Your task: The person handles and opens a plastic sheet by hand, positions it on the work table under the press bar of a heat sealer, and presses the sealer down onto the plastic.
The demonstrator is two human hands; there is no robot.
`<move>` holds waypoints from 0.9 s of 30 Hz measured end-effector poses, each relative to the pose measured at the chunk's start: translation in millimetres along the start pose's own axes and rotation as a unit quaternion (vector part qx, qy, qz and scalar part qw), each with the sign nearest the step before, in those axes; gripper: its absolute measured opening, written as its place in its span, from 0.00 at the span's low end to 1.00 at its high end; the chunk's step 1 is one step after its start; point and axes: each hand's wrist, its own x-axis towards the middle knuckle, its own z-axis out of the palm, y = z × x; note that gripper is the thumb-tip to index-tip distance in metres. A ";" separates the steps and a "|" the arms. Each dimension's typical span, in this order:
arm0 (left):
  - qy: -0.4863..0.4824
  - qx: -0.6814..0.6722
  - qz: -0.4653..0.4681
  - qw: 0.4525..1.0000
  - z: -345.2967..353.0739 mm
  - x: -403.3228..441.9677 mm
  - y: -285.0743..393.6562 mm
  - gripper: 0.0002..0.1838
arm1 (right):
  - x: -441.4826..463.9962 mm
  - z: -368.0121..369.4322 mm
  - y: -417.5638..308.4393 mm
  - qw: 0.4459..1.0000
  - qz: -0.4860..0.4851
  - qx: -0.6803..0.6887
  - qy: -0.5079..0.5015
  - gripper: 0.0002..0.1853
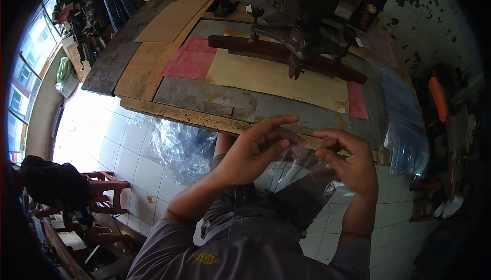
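Observation:
A clear plastic sheet or bag (302,165) hangs between my hands in front of the table's front edge, over my lap. My left hand (263,144) has its thumb and fingers bent around the left upper part of the plastic. At the right, my right hand (345,154) pinches the plastic's other side between thumb and fingers. Beyond my hands, a yellow sheet (271,75) with a pink sheet (192,60) at its left end lies on the grey table surface (204,95), under a dark metal press bar (255,47).
Cardboard pieces (174,18) lie on the table's left side. Clear plastic bags (179,144) are heaped below the front edge, and bluish plastic (406,121) hangs over the right edge. Another person (59,188) is at the lower left beside a red stool (115,190).

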 end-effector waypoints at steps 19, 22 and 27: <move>0.026 -0.011 0.018 0.999 6.2 0.5 -9.7 0.21 | 8.2 18.8 -4.7 0.994 -0.086 -0.050 0.046 0.17; 0.021 0.001 0.023 1.000 5.3 1.2 -9.8 0.20 | 9.3 21.3 -1.4 0.994 -0.075 -0.057 0.049 0.16; -0.002 0.000 0.028 1.000 0.7 0.7 -10.3 0.19 | 11.3 23.3 -0.4 0.996 -0.057 -0.037 0.059 0.12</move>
